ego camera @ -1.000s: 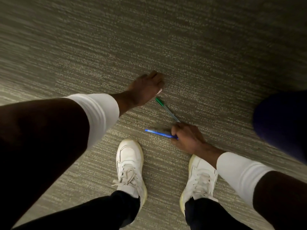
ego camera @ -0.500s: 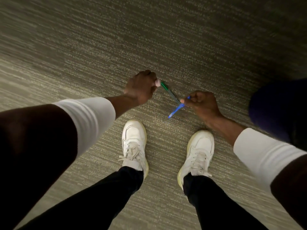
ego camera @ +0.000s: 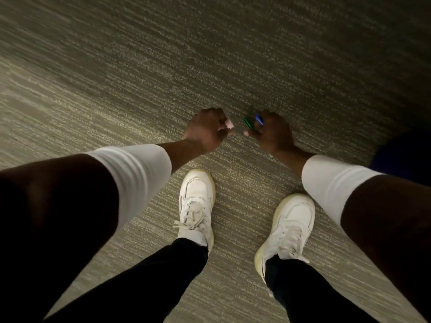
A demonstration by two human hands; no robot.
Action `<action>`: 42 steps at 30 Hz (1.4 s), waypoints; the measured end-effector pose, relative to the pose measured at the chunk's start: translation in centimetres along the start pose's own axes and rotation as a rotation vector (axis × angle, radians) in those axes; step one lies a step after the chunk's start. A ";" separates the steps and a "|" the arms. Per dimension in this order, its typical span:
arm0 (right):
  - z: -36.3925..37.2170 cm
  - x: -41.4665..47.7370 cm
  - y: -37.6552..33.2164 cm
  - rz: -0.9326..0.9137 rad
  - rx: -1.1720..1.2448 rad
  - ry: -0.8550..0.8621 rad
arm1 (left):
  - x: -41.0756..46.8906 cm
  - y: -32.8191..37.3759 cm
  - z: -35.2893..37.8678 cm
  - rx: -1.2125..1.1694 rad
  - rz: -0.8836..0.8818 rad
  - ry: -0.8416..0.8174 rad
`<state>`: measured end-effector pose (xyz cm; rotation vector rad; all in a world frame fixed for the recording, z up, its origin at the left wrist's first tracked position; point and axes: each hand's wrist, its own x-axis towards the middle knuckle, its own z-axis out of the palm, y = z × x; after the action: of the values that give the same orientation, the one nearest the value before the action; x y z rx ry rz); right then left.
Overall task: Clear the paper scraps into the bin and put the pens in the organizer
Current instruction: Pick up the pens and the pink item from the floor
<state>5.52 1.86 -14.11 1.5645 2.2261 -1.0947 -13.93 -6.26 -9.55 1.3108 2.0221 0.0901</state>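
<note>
Fingers (ego camera: 268, 127) of the right hand (ego camera: 274, 134) are curled around a green pen (ego camera: 247, 122) and a blue pen (ego camera: 258, 118), whose ends protrude at 11 o'clock. The left hand (ego camera: 206, 129) is fisted on a pale paper scrap (ego camera: 227, 124), showing at its 3 o'clock edge, above the carpet (ego camera: 210, 54).

The carpet (ego camera: 233, 66) is a matt, rough loop weave, ribbed in pale and dark streaks. At six o'clock, both sneakers (ego camera: 197, 197) look like smooth white leather with cloth laces. The sleeves (ego camera: 137, 173) are soft, matt cloth; so are the trousers (ego camera: 163, 276). At twelve o'clock, the green pen (ego camera: 247, 122) and blue pen (ego camera: 258, 118) show glossy plastic, and the scrap (ego camera: 227, 124) looks like matt paper.
</note>
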 end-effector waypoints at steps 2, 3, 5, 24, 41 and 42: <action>0.6 0.0 -0.5 0.003 -0.009 0.010 | -0.1 -0.5 0.0 0.012 0.001 0.000; 0.9 0.0 -0.6 0.006 -0.025 0.021 | -0.1 -0.7 0.0 0.015 0.003 -0.001; 1.0 0.0 -0.7 0.025 -0.048 0.034 | -0.2 -1.0 0.0 0.003 0.007 -0.008; -9.9 -16.1 -4.6 0.197 0.362 -0.063 | -9.3 7.4 -8.8 -0.062 -0.016 -0.025; -33.6 -29.3 -11.4 0.212 0.698 0.021 | -20.7 22.3 -27.4 -0.295 -0.084 0.001; -35.3 -29.9 -11.6 0.204 0.711 0.024 | -21.4 23.5 -28.2 -0.294 -0.079 0.014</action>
<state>16.14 1.99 32.36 1.9936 1.7083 -1.9324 -7.67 -3.75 32.42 1.0475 1.9818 0.3466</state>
